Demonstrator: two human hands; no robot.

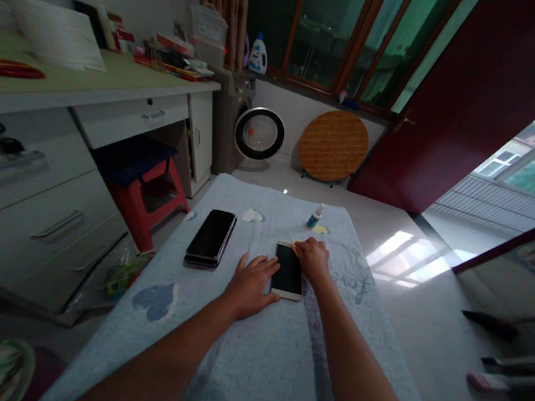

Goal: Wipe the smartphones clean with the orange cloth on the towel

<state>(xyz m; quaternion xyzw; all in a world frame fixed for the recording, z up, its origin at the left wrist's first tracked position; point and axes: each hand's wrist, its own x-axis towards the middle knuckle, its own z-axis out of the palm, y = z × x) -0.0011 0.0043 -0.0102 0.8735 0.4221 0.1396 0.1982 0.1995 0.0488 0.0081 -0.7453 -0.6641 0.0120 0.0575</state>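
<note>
Steadying the phone [288, 273], laid flat on the cloth [268, 367], appears to be assigned to the left hand [250, 284], placed open with fingers spread at its left edge. The right hand [313, 259] is curled over the far right corner; whether the small orange item [296, 248] there is gripped cannot be told. Stacked phones [211, 238] are set left and a bottle [315, 216] is stood farther off, presumably for easy reach.

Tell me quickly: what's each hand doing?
Left hand: open, touching the pale-edged phone.
Right hand: curled at its top right corner; whether it holds anything cannot be told.
</note>
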